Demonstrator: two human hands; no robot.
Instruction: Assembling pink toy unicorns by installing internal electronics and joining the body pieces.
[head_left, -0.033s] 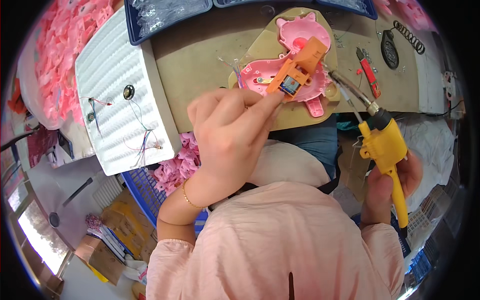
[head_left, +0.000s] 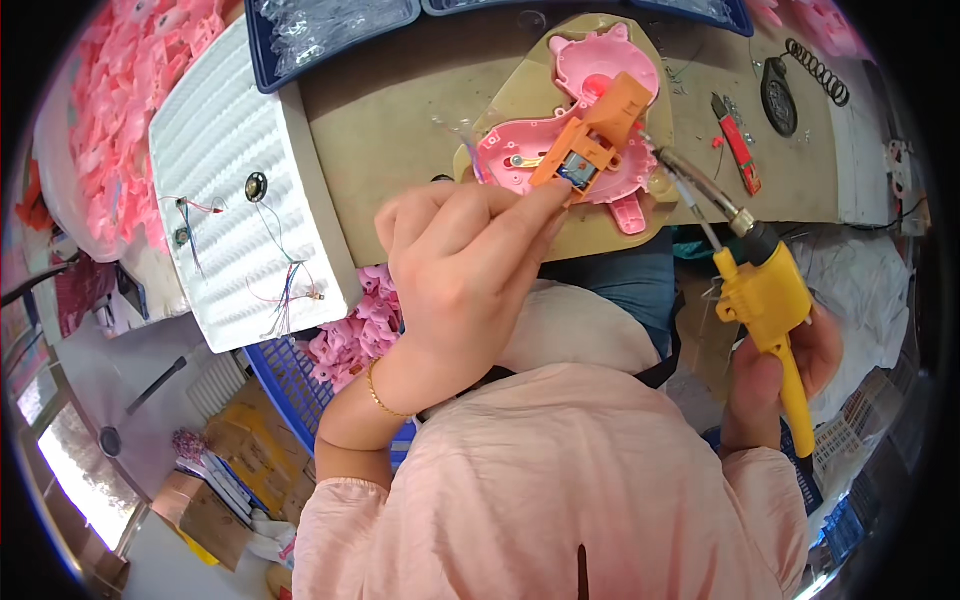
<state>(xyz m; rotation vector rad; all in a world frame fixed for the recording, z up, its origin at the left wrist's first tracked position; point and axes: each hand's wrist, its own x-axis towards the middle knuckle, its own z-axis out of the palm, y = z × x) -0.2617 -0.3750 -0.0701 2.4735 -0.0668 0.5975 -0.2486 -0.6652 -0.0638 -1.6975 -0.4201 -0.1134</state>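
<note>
My left hand (head_left: 455,265) is closed, its fingertips pinching the lower end of an orange plastic housing (head_left: 598,150). A small circuit board (head_left: 577,170) shows in the housing's opening. The housing lies over a pink animal-shaped plastic shell (head_left: 505,140), hollow side up, on a tan board (head_left: 540,85). Thin wires (head_left: 462,130) stick up left of the shell, partly blurred. In my right hand (head_left: 825,345) is a yellow soldering gun (head_left: 770,295), held by its handle. Its metal tip and thin feed tube point toward the shell's right side.
On the left, a white foam block (head_left: 230,120) carries a small speaker (head_left: 257,187) and wired parts. Blue trays (head_left: 385,20) of clear pieces line the back. A red cutter (head_left: 737,145) and a black coiled-cord object (head_left: 779,98) lie at right. Pink parts (head_left: 120,110) are heaped far left.
The soldering gun has shifted very slightly left. My left hand and the orange housing stay almost in place.
</note>
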